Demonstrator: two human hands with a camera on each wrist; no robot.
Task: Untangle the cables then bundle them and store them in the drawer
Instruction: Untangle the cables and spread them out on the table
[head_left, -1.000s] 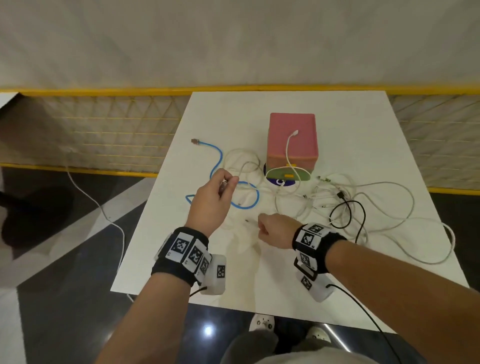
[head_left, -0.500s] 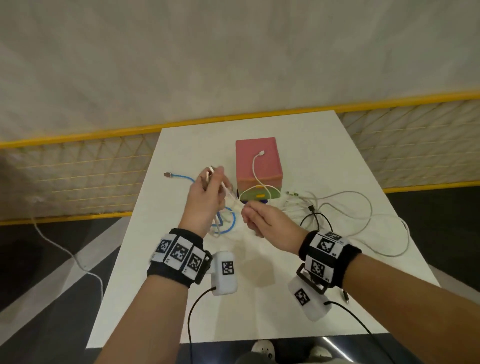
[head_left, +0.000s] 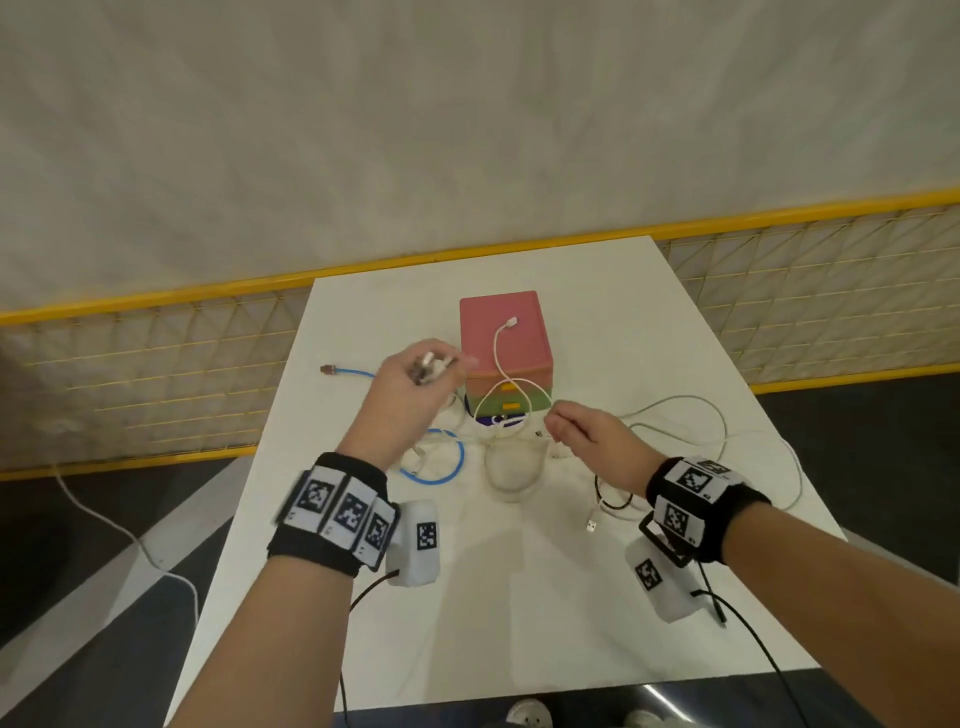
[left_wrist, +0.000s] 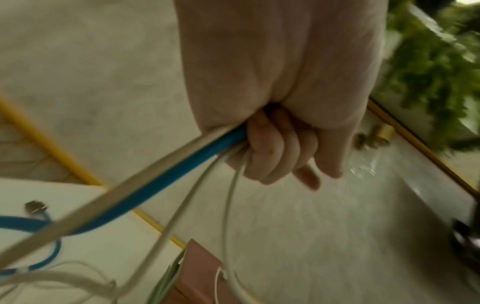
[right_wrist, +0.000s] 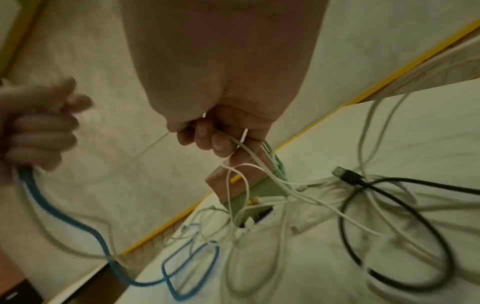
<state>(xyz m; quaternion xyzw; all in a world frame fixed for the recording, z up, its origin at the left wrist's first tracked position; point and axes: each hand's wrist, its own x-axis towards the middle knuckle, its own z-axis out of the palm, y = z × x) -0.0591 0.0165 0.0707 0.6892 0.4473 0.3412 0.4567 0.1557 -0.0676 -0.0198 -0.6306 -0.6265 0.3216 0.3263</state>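
Both forearms bare, no sleeves. Each wrist has a black band (head_left: 332, 540) covered in white tags with black square codes. Just below each band hangs a white camera pod (head_left: 414, 543), black cable (head_left: 369, 590) trailing off it.

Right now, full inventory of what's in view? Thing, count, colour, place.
table: one, white, centre, against a yellow-railed mesh fence
drawer box: one, pink top, green and purple drawers with yellow handles, far middle of table
blue cable: one, left of box, partly lifted
white cables: several, count unclear, tangled in front and right of box; one end lies on the box top
black cable: one, looped, right side of table
left hand: grips blue and white cables
right hand: fingers pinch white cables
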